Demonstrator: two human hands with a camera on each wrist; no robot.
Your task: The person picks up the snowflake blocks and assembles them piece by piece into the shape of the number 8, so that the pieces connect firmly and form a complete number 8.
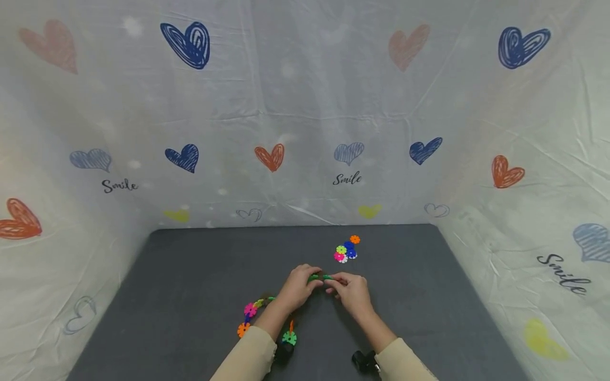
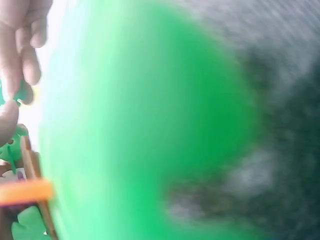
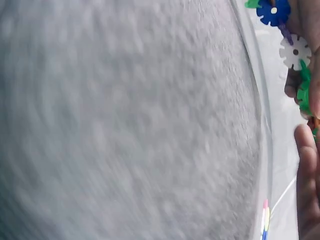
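My left hand (image 1: 296, 289) holds the end of a chain of notched, flower-shaped plastic discs, with a green disc (image 1: 312, 277) at its fingertips. Facing it, my right hand (image 1: 351, 293) pinches another green disc (image 1: 326, 277) between thumb and fingers, close beside the first. The chain bends back under the left forearm, where a pink disc (image 1: 250, 310) and an orange disc (image 1: 243, 329) show. In the right wrist view, a blue disc (image 3: 273, 12) and a white disc (image 3: 295, 52) hang linked near the left hand. A blurred green disc (image 2: 150, 120) fills much of the left wrist view.
A small cluster of loose discs (image 1: 340, 256) in several colours lies beyond the hands on the dark table (image 1: 200, 270). An orange disc (image 1: 355, 239) sits at its far side. Behind the table hangs a pale curtain (image 1: 305, 95) printed with hearts.
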